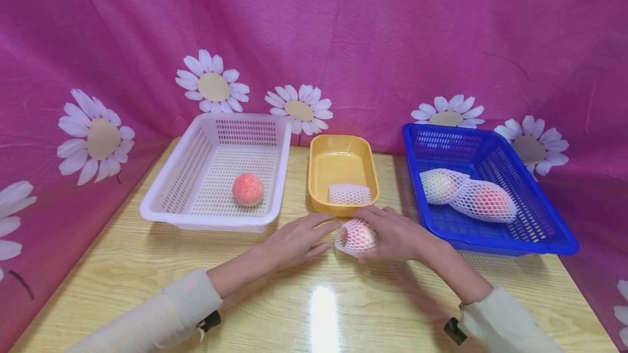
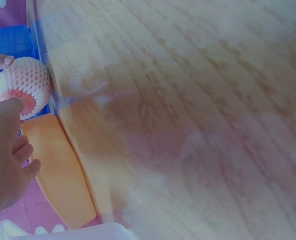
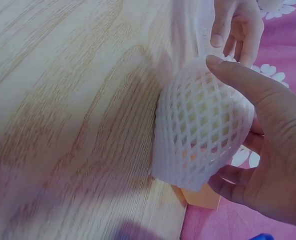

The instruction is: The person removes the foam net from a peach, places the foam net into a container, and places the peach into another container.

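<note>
A peach in a white foam net sits on the table just in front of the yellow tray. My right hand holds it from the right; in the right wrist view the thumb and fingers curve around the netting. On its left side, my left hand reaches in with extended fingers. In the left wrist view a fingertip of that hand appears at the pink bare part of the peach, where the net opens. An empty foam net lies inside the yellow tray.
At the left stands a white basket with one bare pinkish peach. A blue basket on the right contains two netted peaches. A pink flowered cloth hangs behind the wooden table.
</note>
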Demonstrator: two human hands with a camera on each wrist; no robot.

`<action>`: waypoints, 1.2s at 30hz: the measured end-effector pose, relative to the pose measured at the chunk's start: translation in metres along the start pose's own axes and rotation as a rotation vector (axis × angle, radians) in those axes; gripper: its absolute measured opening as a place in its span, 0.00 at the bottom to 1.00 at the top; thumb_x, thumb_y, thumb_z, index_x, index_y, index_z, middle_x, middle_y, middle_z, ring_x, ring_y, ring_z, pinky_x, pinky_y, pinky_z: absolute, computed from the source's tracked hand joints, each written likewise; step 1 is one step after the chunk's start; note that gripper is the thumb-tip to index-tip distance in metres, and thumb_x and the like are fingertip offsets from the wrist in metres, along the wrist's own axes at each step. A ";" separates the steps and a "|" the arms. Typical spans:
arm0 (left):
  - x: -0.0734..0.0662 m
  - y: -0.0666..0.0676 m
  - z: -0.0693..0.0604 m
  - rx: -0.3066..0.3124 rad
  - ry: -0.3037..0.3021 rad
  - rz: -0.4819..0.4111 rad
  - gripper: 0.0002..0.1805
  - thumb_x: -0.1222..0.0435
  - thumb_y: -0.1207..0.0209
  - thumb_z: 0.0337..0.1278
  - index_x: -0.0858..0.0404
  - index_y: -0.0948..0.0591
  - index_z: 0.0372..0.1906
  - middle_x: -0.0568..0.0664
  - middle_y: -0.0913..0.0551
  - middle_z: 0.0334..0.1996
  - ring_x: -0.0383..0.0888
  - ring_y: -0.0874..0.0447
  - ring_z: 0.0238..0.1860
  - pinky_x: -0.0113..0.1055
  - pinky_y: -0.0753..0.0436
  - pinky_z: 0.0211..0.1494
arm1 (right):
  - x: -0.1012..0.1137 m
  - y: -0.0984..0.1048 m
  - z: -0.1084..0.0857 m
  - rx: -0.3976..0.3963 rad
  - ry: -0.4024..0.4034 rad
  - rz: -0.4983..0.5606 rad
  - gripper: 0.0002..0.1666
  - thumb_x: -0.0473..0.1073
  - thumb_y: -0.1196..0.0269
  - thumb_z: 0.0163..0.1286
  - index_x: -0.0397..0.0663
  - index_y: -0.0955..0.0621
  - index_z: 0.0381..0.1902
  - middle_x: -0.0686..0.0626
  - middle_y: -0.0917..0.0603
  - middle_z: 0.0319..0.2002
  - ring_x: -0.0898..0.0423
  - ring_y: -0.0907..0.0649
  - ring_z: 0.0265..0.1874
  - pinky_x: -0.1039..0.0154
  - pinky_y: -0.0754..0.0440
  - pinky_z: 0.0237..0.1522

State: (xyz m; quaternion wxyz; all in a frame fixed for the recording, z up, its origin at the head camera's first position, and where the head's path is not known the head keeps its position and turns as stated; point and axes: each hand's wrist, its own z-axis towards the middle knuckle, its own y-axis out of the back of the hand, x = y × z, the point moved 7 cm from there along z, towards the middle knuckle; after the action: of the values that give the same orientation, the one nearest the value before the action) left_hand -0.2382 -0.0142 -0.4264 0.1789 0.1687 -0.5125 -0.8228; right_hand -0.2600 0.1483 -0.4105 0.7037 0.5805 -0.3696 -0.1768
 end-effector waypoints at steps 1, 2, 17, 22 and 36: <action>0.000 0.000 0.000 -0.001 -0.001 0.000 0.26 0.60 0.36 0.66 0.64 0.25 0.65 0.57 0.22 0.60 0.50 0.23 0.60 0.38 0.24 0.63 | 0.000 0.000 0.000 0.000 -0.005 0.000 0.50 0.56 0.20 0.47 0.50 0.26 0.66 0.49 0.21 0.58 0.52 0.22 0.51 0.53 0.25 0.52; -0.001 0.001 0.000 -0.003 -0.003 -0.002 0.26 0.60 0.36 0.66 0.64 0.25 0.65 0.57 0.22 0.60 0.50 0.23 0.60 0.39 0.23 0.63 | -0.001 0.001 -0.001 0.000 -0.012 -0.001 0.50 0.56 0.20 0.47 0.50 0.26 0.66 0.49 0.21 0.58 0.52 0.22 0.51 0.53 0.24 0.51; -0.002 0.003 0.002 -0.005 -0.002 0.007 0.26 0.60 0.35 0.65 0.64 0.24 0.65 0.57 0.21 0.59 0.50 0.22 0.59 0.37 0.24 0.63 | -0.006 0.008 -0.011 -0.013 -0.001 0.018 0.51 0.51 0.19 0.47 0.46 0.27 0.67 0.48 0.22 0.60 0.50 0.24 0.59 0.45 0.29 0.61; -0.003 0.004 0.002 -0.007 -0.003 -0.007 0.26 0.61 0.35 0.64 0.64 0.24 0.65 0.57 0.22 0.60 0.50 0.22 0.60 0.39 0.24 0.63 | -0.008 0.009 -0.016 -0.020 0.005 0.002 0.52 0.51 0.19 0.48 0.42 0.29 0.68 0.44 0.23 0.61 0.47 0.25 0.62 0.42 0.30 0.63; 0.002 0.004 -0.005 0.023 0.041 -0.032 0.28 0.61 0.37 0.66 0.63 0.27 0.68 0.58 0.24 0.63 0.53 0.25 0.62 0.44 0.25 0.65 | -0.016 0.006 -0.031 -0.033 -0.082 0.077 0.51 0.50 0.22 0.54 0.38 0.33 0.69 0.37 0.25 0.61 0.38 0.25 0.59 0.41 0.28 0.62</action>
State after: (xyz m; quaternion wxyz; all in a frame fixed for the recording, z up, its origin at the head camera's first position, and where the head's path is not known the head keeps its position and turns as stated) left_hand -0.2371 -0.0210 -0.4255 0.1742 0.1958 -0.5155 -0.8158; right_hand -0.2489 0.1816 -0.4114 0.7038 0.5463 -0.4172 -0.1794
